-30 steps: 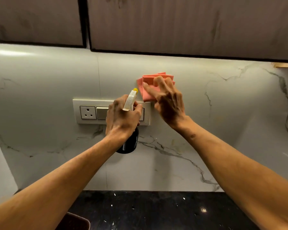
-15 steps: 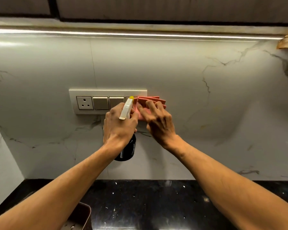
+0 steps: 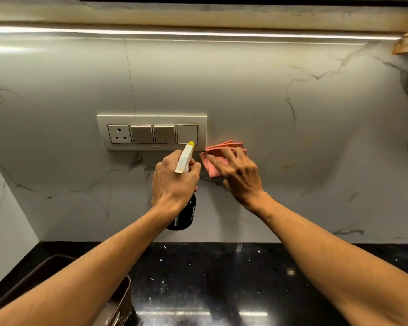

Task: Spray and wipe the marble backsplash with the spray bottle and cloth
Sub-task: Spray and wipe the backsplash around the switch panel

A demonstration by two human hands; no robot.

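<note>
Grip: left hand [image 3: 174,182] closed around the neck of the spray bottle [image 3: 183,208], yellow-tipped nozzle aimed at the lower edge of the switch plate [image 3: 152,132]; right hand [image 3: 239,174] spread flat, fingers pinning the folded pink cloth [image 3: 218,158] against the marble backsplash [image 3: 292,137]. Change: across the last second the cloth has travelled from above the plate's right end, down past it, to bare marble just right of and slightly below the plate, while the bottle has kept its place. Reading: 1 downward wiping stroke under way, spraying paused; marble further right looks yet to be covered.
</note>
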